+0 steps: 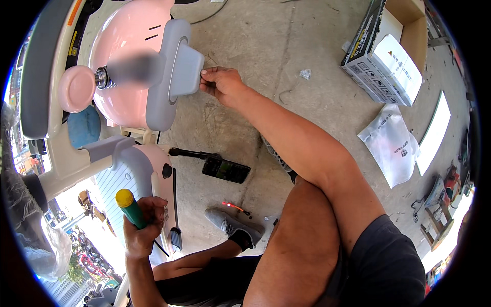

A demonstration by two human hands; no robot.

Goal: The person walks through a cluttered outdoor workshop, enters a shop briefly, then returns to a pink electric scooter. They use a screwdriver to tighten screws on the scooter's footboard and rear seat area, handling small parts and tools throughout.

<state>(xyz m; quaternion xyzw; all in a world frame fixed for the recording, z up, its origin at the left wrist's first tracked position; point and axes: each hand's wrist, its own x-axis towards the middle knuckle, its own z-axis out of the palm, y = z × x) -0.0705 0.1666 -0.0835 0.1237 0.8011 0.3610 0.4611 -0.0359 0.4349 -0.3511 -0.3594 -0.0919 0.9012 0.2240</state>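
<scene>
My left hand (142,227) is wrapped round a green handle with a yellow end (130,207), which looks like a screwdriver's; its blade is not visible. My right arm reaches forward, and my right hand (222,84) pinches the edge of a raised grey plastic cover (188,69) with thumb and fingers. That cover sits on a grey panel against the rounded pink body (125,30) of a scooter. A round pink part (76,88) stands beside a metal spring or shaft. Part of the area between them is blurred.
A phone on a stick (225,170) lies on the concrete by the ribbed footboard (115,179). An orange-red wire (235,206) lies near my shoe (227,223). At right are an opened cardboard box (383,56), a plastic bag (391,146) and a white sheet (433,133).
</scene>
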